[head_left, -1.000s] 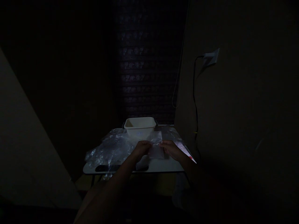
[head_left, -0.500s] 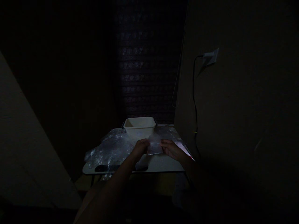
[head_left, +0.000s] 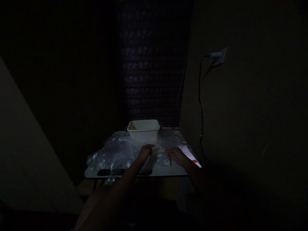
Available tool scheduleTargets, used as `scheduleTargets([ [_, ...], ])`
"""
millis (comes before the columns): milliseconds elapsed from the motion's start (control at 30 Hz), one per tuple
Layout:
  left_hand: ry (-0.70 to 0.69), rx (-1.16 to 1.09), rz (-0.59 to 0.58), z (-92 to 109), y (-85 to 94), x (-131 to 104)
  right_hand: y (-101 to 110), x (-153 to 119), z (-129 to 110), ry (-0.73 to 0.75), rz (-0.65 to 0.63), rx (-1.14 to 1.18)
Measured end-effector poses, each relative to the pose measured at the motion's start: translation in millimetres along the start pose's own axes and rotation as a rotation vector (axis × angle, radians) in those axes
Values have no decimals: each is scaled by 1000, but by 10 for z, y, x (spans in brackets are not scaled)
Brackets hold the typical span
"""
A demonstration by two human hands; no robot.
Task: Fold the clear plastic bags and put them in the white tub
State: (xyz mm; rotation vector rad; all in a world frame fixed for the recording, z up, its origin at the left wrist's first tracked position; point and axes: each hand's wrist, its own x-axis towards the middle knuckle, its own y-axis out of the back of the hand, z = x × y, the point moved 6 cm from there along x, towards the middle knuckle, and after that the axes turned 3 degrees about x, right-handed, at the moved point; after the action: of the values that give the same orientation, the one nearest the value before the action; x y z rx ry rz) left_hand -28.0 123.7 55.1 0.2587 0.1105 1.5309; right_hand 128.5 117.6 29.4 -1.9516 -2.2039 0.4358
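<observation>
A small clear plastic bag (head_left: 163, 159) hangs or lies just over the near part of the white table, between my two hands. My left hand (head_left: 145, 151) pinches at its upper left side, fingers pointing right. On the opposite side, my right hand (head_left: 176, 154) has its fingers closed at the bag's upper right edge. The dim light hides the exact fingertip contact. To the left spreads a heap of crumpled clear plastic bags (head_left: 117, 151). Behind the hands stands a white plastic tub (head_left: 143, 131) with dark handles.
The small folding table (head_left: 158, 172) has a dark slot along its front edge. A lit screen or sheet (head_left: 191, 156) with a red patch lies at the right edge. More clear plastic (head_left: 173, 137) lies behind my right hand. A black cord (head_left: 200, 96) runs down the right wall from an outlet.
The plastic bag has gone lower and now looks larger and more spread out, reaching further right. My hands have stayed nearly in place, with fingers stretched slightly more towards each other.
</observation>
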Motion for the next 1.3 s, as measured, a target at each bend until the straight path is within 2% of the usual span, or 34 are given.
scheduleTargets([
  [67,-13,65,30,-42,-2,15,94,33,66,10,64,-191],
  [133,-77,184,9,-39,-42,-13,169,67,67,82,120,-488],
  [200,-204,421,-68,-7,-141,-88,205,91,50,162,143,-706],
  [300,-421,830,-240,-10,-364,-259,246,80,65,196,164,-814],
  [367,-518,1010,-334,-55,-486,-359,238,30,74,225,165,-949],
  [433,-574,1102,-375,-90,-555,-412,179,-37,83,285,112,-1125],
  [533,-576,1106,-353,-108,-556,-397,85,-130,107,364,-17,-1302],
  [667,-518,1051,-318,-125,-486,-318,58,-215,124,408,-99,-1407],
  [833,-574,1149,-419,-163,-570,-390,25,-336,297,416,-223,-1580],
  [967,-501,1293,-488,-281,-644,-498,27,-389,410,423,-281,-1659],
  [1067,-477,1355,-483,-337,-651,-567,18,-400,398,452,-328,-1666],
  [1167,-467,1369,-446,-310,-609,-604,-11,-396,347,461,-353,-1672],
  [1300,-439,1346,-446,-202,-546,-586,-69,-383,304,460,-312,-1676],
])
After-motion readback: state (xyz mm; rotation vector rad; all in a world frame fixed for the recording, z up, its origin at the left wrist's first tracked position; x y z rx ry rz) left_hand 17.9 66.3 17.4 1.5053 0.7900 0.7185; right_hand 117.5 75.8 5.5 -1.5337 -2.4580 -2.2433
